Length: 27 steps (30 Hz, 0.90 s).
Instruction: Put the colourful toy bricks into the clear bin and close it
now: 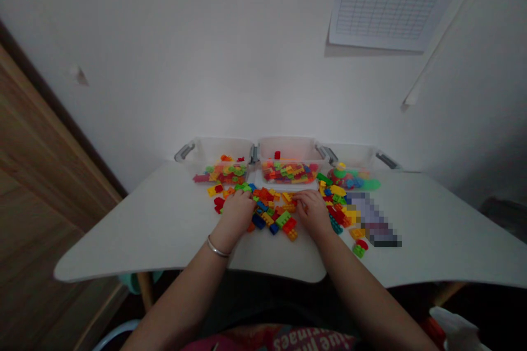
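Colourful plastic building bricks [269, 219] lie in a loose pile across the middle of the white table. At the left of the pile, my left hand [237, 213] is closed, its fingers bent down among the bricks; what they hold is hidden. A silver bangle circles that wrist. On the other side, my right hand [313, 213] is closed, with thumb and fingertips at a yellow-orange brick [288, 203]. Blue, green and red bricks lie between the two hands. More red and yellow bricks [349, 215] spread to the right of my right hand.
Against the wall stand a left clear bin [222, 148], a middle clear bin [288, 146] and a right clear bin [356, 154], all holding coloured pieces. A blurred-out flat object [374, 219] lies at the right. The white table [135, 230] has a curved front edge.
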Available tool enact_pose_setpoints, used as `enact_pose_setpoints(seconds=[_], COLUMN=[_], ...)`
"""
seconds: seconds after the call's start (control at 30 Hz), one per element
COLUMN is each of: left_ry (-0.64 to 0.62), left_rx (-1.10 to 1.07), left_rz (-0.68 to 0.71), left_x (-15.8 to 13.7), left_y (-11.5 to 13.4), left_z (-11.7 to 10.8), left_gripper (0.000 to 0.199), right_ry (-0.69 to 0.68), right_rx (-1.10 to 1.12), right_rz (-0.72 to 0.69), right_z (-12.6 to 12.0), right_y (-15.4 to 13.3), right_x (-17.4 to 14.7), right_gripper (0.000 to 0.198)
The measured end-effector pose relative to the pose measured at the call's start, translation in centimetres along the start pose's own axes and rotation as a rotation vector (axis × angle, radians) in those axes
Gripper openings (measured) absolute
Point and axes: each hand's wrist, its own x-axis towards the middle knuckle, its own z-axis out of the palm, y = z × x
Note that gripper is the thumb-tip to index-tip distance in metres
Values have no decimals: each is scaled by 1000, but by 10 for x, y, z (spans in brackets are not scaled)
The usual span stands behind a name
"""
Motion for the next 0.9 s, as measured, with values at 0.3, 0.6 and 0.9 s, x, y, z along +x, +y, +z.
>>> enact_pose_setpoints(seconds=[0.3, 0.6, 0.9], left_ry=[-32, 37, 155], left_rx=[-90, -195, -456], left_rz=[-39, 25, 99], left_x=[5, 7, 17], left_y=[-7, -13, -3], left_z=[-2, 0, 5], left_gripper=[24, 19, 18], right_ry=[14, 15, 36], right_rx=[8, 17, 144], right_rz=[7, -4, 78], right_z=[2, 0, 4], right_y=[1, -2, -8], right_x=[0, 1, 5], right_gripper=[24, 24, 26])
